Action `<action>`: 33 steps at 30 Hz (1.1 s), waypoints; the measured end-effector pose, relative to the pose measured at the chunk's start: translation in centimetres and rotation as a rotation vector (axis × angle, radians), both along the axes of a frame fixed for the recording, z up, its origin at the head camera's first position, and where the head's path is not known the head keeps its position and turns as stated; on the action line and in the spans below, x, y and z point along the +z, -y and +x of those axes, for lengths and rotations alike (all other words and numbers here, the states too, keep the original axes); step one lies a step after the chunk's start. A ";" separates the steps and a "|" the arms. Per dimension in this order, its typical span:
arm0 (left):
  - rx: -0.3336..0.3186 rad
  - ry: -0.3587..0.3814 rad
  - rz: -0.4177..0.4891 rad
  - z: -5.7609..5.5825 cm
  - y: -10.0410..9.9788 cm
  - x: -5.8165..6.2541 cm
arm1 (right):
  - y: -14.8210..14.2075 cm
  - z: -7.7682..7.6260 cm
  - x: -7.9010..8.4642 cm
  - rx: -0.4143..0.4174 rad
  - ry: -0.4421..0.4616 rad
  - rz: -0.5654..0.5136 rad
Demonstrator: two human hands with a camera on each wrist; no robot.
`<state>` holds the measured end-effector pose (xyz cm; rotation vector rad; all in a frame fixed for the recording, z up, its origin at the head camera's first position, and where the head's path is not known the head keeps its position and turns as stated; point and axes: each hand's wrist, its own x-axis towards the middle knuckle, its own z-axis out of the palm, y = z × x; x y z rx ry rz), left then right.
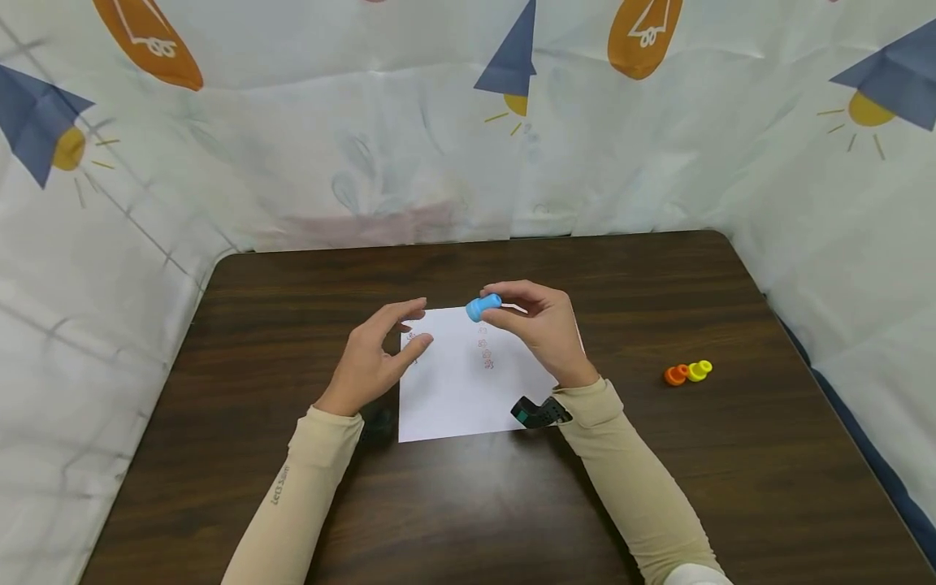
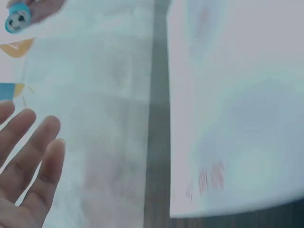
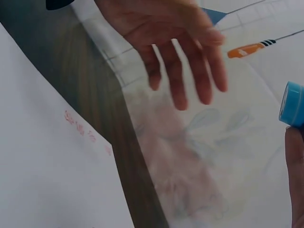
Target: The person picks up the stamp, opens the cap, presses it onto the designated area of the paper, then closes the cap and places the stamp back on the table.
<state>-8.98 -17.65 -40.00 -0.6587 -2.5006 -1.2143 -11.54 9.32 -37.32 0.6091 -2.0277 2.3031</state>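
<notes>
Between thumb and fingers my right hand (image 1: 537, 321) pinches a blue stamp (image 1: 483, 307) above the far edge of a white sheet of paper (image 1: 453, 398). A football picture shows on the stamp's round face (image 2: 18, 20) in the left wrist view. Small red prints (image 1: 486, 349) run in a column down the paper's middle, and more red marks (image 1: 411, 337) lie by its left edge. My left hand (image 1: 371, 357) hovers at the paper's left side, fingers apart, holding nothing. In the right wrist view the left hand's fingers (image 3: 197, 71) are spread.
An orange stamp (image 1: 676, 374) and a yellow stamp (image 1: 699, 370) lie side by side on the dark wooden table (image 1: 256, 341), to the right of the paper. A pale printed cloth (image 1: 329, 162) hangs behind the table and at both sides.
</notes>
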 end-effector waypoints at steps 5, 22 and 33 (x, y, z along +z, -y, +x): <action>-0.009 0.104 0.238 0.5 -1.0 0.3 | 0.7 0.1 -0.6 0.026 0.016 0.013; -0.062 0.307 0.533 1.3 -2.2 0.2 | 2.5 0.5 -1.8 0.101 0.069 0.007; -0.074 0.235 0.569 1.2 -2.8 -0.6 | 3.1 0.8 -2.3 0.113 0.117 0.065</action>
